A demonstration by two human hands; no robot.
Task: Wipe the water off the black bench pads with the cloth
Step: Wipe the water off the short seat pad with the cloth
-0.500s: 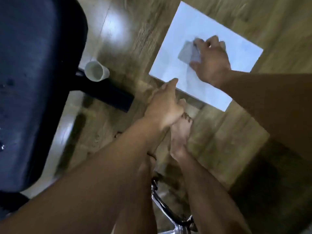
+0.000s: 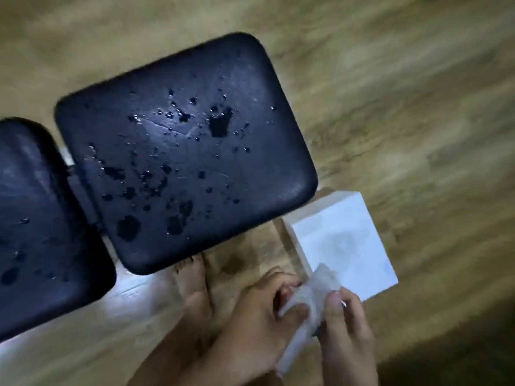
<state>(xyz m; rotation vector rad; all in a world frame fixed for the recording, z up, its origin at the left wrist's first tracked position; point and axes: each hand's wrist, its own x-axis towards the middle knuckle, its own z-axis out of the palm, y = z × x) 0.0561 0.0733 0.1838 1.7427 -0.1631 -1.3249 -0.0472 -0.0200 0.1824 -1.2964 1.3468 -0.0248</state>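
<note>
A black seat pad (image 2: 184,151) fills the middle of the view, dotted with water drops and small puddles. A second black pad (image 2: 41,227) lies at the left edge, also wet in spots. Low in the frame, my left hand (image 2: 259,310) and my right hand (image 2: 348,324) both hold a pale, crumpled cloth (image 2: 309,296) between them, to the right of and below the seat pad. Neither hand touches a pad.
A white box (image 2: 345,240) stands on the wooden floor (image 2: 404,107) just right of the seat pad's near corner. My bare foot (image 2: 192,277) rests on the floor under the pad's front edge. A gap with metal frame separates the two pads.
The cloth has been lifted off the white box and is now held in both hands. The view has swung so that the wet seat pad lies in the centre.
</note>
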